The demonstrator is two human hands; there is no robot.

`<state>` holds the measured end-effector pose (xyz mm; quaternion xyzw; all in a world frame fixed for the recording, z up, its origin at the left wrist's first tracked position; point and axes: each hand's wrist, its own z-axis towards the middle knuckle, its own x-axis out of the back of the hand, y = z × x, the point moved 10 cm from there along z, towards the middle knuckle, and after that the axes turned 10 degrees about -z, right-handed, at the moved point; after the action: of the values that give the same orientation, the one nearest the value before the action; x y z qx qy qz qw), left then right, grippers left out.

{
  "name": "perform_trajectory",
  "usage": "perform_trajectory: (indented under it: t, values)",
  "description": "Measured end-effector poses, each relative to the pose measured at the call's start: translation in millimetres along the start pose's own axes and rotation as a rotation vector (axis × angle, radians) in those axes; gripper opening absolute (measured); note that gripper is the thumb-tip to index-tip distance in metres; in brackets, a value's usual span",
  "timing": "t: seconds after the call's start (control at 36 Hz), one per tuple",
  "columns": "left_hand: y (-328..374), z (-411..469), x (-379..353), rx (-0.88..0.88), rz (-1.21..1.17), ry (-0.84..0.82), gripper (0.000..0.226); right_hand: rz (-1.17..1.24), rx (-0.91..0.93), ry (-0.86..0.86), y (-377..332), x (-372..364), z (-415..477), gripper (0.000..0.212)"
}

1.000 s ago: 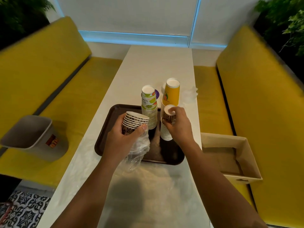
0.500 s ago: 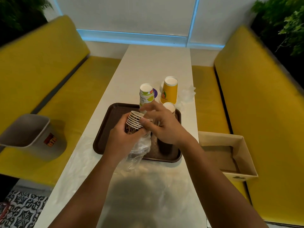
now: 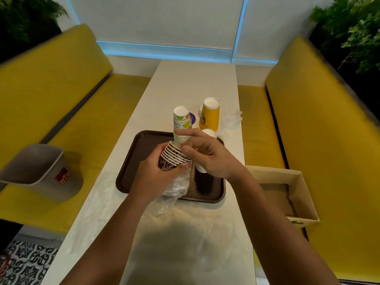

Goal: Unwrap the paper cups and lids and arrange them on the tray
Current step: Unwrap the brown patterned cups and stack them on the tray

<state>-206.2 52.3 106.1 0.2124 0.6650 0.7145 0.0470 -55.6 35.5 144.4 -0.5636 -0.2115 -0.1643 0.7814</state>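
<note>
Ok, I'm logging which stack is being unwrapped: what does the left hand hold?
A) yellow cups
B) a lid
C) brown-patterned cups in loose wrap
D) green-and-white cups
C: the left hand grips the nested brown-patterned cups, clear plastic wrap hanging below them above the tray.

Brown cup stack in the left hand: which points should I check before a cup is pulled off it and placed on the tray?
1. Left hand holds the brown cup stack: ok, its fingers are curled round it.
2. Plastic wrap clear of the rims: ok, it hangs below the stack.
3. Right hand grips the top cup: cannot tell; the thumb is at the rims, the other fingers are partly hidden.
4. Free place on the tray: ok, its left part is bare.
5. Green-and-white cup stack stands upright: ok.
</note>
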Motion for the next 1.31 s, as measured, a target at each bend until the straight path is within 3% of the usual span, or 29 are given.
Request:
perform_trajectory:
  t: [0.25,0.39,0.53,0.58,0.69,0.72,0.81,0.86,0.92,0.97,1.11,1.19,1.25,1.31]
  values:
    - [2.4,8.0,-5.9,-0.004,0.0,-0.001,0.058,-0.049,0.018,0.23,-1.1,12.6,-2.2,0.021]
    - [4.4,7.4,-5.1,-0.009,0.001,0.006,0.056,0.104,-0.094,0.436,24.5,41.1,-11.3,0.032]
    - [-4.0,10.8,6.0,0.028,-0.056,0.091,0.057,0.29,-0.13,0.273,36.1,42.3,-14.1,0.019]
    - [-4.7,13.1,9.0,0.037,-0.072,0.123,0.057,0.282,-0.138,0.181,34.2,41.0,-15.1,0.036]
    - [-3.4,16.9,8.9,0.035,-0.106,0.142,0.055,0.074,-0.136,-0.014,28.0,35.1,-10.7,0.093]
    - [-3.3,17.9,8.5,0.033,-0.114,0.139,0.057,0.052,-0.118,-0.011,24.7,36.3,-8.5,0.098]
    - [-4.9,20.0,8.3,0.036,-0.132,0.133,0.066,0.0,-0.056,0.216,18.2,56.5,-4.1,0.08]
    - [-6.6,21.3,9.2,0.044,-0.13,0.139,0.067,-0.139,-0.051,0.416,23.7,73.1,-3.9,0.062]
    - [-8.4,21.7,10.7,0.056,-0.11,0.145,0.068,-0.273,-0.086,0.503,36.8,76.9,-1.3,0.053]
    - [-9.8,21.8,11.3,0.066,-0.096,0.148,0.068,-0.372,-0.163,0.467,58.7,66.4,3.4,0.048]
    - [-10.3,21.8,10.4,0.077,-0.071,0.138,0.065,-0.549,-0.349,0.175,114.4,22.8,4.5,0.044]
    - [-13.5,22.3,9.3,0.087,-0.04,0.124,0.059,-0.558,-0.335,0.255,108.5,26.3,-0.2,0.042]
    - [-16.1,22.2,9.2,0.088,-0.038,0.118,0.058,-0.539,-0.239,0.382,81.6,36.3,-3.0,0.035]
    - [-17.5,21.4,7.4,0.085,-0.049,0.101,0.06,-0.417,-0.098,0.397,46.4,35.0,-2.5,0.026]
